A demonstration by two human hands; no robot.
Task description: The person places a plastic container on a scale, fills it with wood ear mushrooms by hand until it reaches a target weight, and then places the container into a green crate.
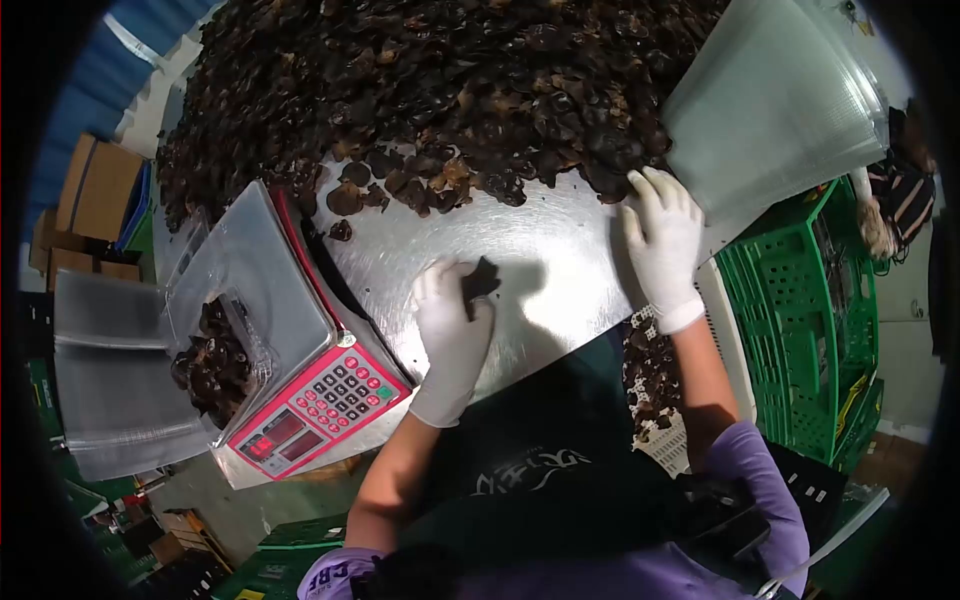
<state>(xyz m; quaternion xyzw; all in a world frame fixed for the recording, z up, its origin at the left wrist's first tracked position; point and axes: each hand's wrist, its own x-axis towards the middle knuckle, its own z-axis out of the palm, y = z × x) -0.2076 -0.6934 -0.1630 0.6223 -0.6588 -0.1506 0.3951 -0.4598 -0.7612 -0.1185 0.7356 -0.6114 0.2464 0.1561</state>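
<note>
**On the steel counter: two gloved hands, one dark piece lifted**

Across the steel counter (pixel 540 260) spreads one big heap of dried black fungus (pixel 440 80), dark brown to black, curled and wrinkled, with a few loose pieces strayed toward the near edge. Two hands work here, both in white gloves. The left hand (pixel 452 335) has its fingers (pixel 470 300) clamped on a single fungus piece (pixel 482 280), which is black, crumpled and irregular, held just above the bare metal near the counter's front. The right hand (pixel 662 240) lies flat at the heap's edge, fingers (pixel 645 195) together and touching the fungus, gripping nothing. One red-faced weighing scale (pixel 320 405) stands at the left, carrying one clear plastic bag (pixel 235 300) partly filled with fungus. One stack of clear bags (pixel 770 110) rests at the upper right, and one green crate (pixel 810 330) stands beside the counter.
</note>
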